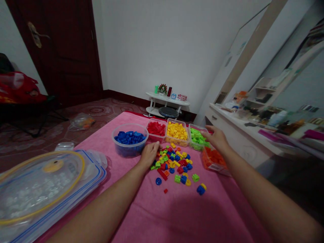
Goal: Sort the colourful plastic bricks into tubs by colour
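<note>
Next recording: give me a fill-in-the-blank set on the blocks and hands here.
1. The round bowl holds only ____ blocks.
2. Between the container of red blocks and the container of green blocks stands one with ____ blocks.
3. The left hand touches the mixed pile, which lies on a ____ cloth.
4. The outermost container, beside the right hand, holds ____ blocks.
Missing words: blue; yellow; pink; orange.

A round bowl (128, 152) sits mid-frame, with three tubs (177, 120) in a row to its right. Loose bricks (174, 163) lie just below them. Stacked lids (43, 189) fill the lower left.
</note>
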A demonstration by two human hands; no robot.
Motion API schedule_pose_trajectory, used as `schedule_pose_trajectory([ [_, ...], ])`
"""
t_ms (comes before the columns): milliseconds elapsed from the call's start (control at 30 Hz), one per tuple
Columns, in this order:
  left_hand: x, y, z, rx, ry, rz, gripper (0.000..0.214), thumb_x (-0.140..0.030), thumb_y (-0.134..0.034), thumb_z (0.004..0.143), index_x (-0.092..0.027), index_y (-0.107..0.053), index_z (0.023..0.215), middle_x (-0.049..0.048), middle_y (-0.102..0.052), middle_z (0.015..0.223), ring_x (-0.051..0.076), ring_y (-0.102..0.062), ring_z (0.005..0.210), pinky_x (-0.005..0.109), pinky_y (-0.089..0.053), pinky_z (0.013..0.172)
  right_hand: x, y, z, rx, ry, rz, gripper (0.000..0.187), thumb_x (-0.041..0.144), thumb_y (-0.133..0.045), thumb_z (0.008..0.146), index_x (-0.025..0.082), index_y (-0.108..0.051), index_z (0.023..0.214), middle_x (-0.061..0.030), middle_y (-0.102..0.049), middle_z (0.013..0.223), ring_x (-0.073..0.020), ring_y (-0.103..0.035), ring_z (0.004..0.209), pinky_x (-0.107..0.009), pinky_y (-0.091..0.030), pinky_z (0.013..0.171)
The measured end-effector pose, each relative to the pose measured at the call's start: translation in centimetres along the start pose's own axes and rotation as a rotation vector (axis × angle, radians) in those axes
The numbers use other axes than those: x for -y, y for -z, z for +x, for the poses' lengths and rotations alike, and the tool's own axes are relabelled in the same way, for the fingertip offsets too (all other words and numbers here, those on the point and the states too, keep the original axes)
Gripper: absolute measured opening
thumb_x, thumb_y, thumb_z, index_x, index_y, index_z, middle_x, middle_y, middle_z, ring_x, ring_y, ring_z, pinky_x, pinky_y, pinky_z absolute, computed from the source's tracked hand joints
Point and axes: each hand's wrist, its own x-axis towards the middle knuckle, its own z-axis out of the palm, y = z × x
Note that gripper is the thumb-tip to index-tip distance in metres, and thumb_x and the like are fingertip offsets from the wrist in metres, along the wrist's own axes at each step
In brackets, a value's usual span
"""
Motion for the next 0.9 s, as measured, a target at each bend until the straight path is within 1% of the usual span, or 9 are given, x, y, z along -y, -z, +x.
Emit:
schedule_pose_trajectory([
  [133,0.0,0.0,-0.1,0.002,0.004,-0.005,0.057,-0.057,-0.033,0.089,-0.014,-0.069,0.082,0.0093,-0.071,0.081,0.021,-0.066,0.075,0.030,-0.049,0.069,1.3,-0.5,-5.4,0.135,0.102,-0.106,0.021,0.028,-0.062,0.074,0.016,-0.071,0.088,-0.0081,-0.069,0.084,-0.0183,-0.060,0.068,-0.029,-0.045,0.064],
  [200,0.0,0.0,-0.1,0.003,0.013,-0.005,0.057,-0.058,-0.034,0.089,-0.014,-0.069,0.082,0.0091,-0.071,0.081,0.021,-0.066,0.076,0.030,-0.049,0.069,1.8,-0.6,-8.8,0.267,0.237,-0.263,0.019,0.028,-0.056,0.078,0.018,-0.071,0.085,-0.0062,-0.068,0.082,-0.0180,-0.060,0.071,-0.027,-0.042,0.064],
  [233,0.0,0.0,-0.1,0.002,0.016,-0.005,0.057,-0.058,-0.034,0.088,-0.014,-0.069,0.082,0.0090,-0.072,0.082,0.021,-0.066,0.077,0.030,-0.049,0.070,1.8,-0.5,-10.3,0.315,0.246,-0.348,0.019,0.030,-0.055,0.079,0.019,-0.070,0.083,-0.0057,-0.067,0.082,-0.0182,-0.060,0.072,-0.027,-0.041,0.063],
  [333,0.1,0.0,-0.1,0.005,0.012,0.001,0.057,-0.058,-0.034,0.088,-0.014,-0.069,0.081,0.0090,-0.072,0.082,0.021,-0.066,0.077,0.030,-0.049,0.070,1.2,-0.1,-13.6,0.400,0.150,-0.527,0.023,0.037,-0.060,0.077,0.020,-0.068,0.090,-0.0062,-0.067,0.086,-0.0197,-0.060,0.076,-0.026,-0.038,0.061],
  [400,0.1,0.0,0.0,0.004,0.003,0.004,0.057,-0.058,-0.035,0.088,-0.014,-0.069,0.081,0.0095,-0.072,0.082,0.021,-0.066,0.077,0.030,-0.049,0.070,0.4,0.0,-14.8,0.456,0.080,-0.552,0.028,0.040,-0.064,0.075,0.021,-0.066,0.095,-0.0063,-0.067,0.088,-0.0201,-0.061,0.077,-0.025,-0.037,0.060],
  [533,-0.1,0.0,-0.1,-0.001,0.000,0.010,0.058,-0.059,-0.035,0.088,-0.013,-0.070,0.082,0.0097,-0.072,0.080,0.022,-0.067,0.076,0.031,-0.049,0.069,-0.3,-1.2,-15.4,0.517,0.080,-0.473,0.019,0.036,-0.056,0.081,0.021,-0.066,0.088,-0.0046,-0.067,0.085,-0.0183,-0.060,0.077,-0.024,-0.036,0.061],
  [700,-0.3,0.0,-0.1,0.003,-0.006,0.003,0.058,-0.059,-0.035,0.088,-0.014,-0.069,0.080,0.0093,-0.071,0.080,0.021,-0.066,0.075,0.030,-0.049,0.069,1.4,-3.6,-14.0,0.337,0.090,-0.469,0.017,0.034,-0.063,0.074,0.020,-0.065,0.084,-0.0043,-0.066,0.084,-0.0181,-0.059,0.073,-0.025,-0.034,0.058],
  [800,-0.2,0.0,-0.1,0.005,-0.012,0.011,0.058,-0.058,-0.033,0.089,-0.013,-0.068,0.078,0.0093,-0.071,0.079,0.021,-0.066,0.074,0.030,-0.048,0.068,3.2,-5.2,-12.6,0.243,0.128,-0.362,0.022,0.029,-0.062,0.075,0.020,-0.064,0.094,-0.0028,-0.066,0.082,-0.0176,-0.059,0.072,-0.025,-0.037,0.060],
  [900,-0.3,0.0,-0.1,0.005,-0.008,0.012,0.057,-0.057,-0.033,0.089,-0.013,-0.068,0.079,0.0093,-0.070,0.079,0.021,-0.065,0.073,0.030,-0.048,0.068,5.1,-7.2,-11.5,0.254,0.259,-0.220,0.031,0.018,-0.059,0.075,0.021,-0.062,0.105,-0.0023,-0.067,0.092,-0.0161,-0.060,0.076,-0.025,-0.042,0.070],
])
